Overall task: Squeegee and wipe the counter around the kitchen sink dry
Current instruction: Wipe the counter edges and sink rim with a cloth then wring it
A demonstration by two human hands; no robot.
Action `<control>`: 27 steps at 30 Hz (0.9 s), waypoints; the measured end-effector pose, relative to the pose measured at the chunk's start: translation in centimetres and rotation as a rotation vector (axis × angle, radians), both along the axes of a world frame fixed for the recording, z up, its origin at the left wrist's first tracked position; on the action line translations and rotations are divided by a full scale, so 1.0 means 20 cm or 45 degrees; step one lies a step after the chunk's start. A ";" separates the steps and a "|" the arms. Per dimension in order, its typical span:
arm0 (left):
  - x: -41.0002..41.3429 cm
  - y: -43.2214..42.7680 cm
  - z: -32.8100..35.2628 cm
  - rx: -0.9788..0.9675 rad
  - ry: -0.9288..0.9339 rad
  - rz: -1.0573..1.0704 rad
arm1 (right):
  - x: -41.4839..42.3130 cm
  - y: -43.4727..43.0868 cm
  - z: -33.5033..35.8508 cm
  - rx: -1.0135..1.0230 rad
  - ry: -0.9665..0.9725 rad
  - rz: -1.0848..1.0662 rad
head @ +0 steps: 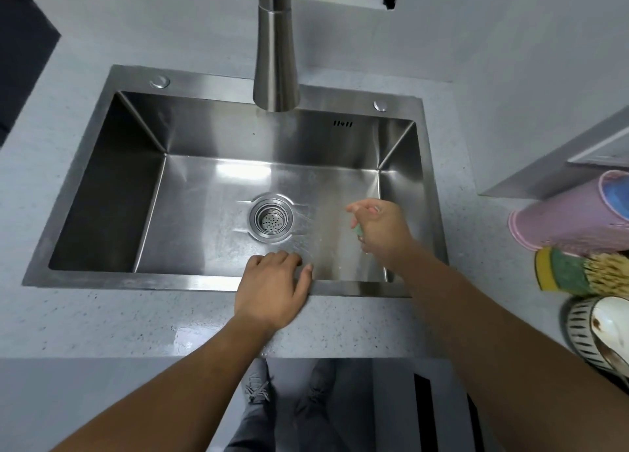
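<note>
Grey speckled stone counter [340, 329] frames a rectangular brushed-steel sink [102, 186] whose long axis runs left to right, tilted a little in the view. Over the right part of the basin the right hand [381, 227] is closed around a small green thing [358, 229]. Only a bit of it shows below the fist, so its shape and the way it points cannot be told. The left hand [272, 291] rests palm down on the sink's front rim, with fingers loosely bent over the inner edge and the thumb spread along the rim, gripping nothing.

Water streaks the basin floor around the round perforated drain strainer [271, 217]. A tapered steel faucet [276, 77] hangs over the back wall. A shiny wet patch [183, 339] lies on the counter's front strip, left of the left wrist. At the right edge are a purple cup [571, 220] lying on its side, a yellow-and-green sponge [561, 271], straw-coloured brush bristles [609, 274] and a striped bowl [585, 329]. Below the counter edge, grey shoes [258, 387] stand on the floor.
</note>
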State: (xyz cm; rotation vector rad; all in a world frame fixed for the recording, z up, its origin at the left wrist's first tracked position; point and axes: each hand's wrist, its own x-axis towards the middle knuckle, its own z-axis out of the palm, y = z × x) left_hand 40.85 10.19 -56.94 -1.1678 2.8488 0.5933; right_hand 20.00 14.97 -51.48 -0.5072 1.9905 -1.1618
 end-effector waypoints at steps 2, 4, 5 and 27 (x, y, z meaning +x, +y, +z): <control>0.00 0.00 0.00 0.003 -0.006 -0.005 | -0.01 -0.01 -0.02 0.025 0.037 0.005; 0.01 0.00 0.00 -0.001 -0.005 -0.005 | -0.03 -0.03 -0.03 0.076 0.111 0.004; 0.01 0.00 0.00 -0.003 -0.005 -0.005 | -0.04 -0.04 -0.03 0.093 0.141 0.005; 0.01 -0.01 0.06 0.165 0.159 0.071 | -0.03 -0.03 0.07 0.038 -0.468 -0.193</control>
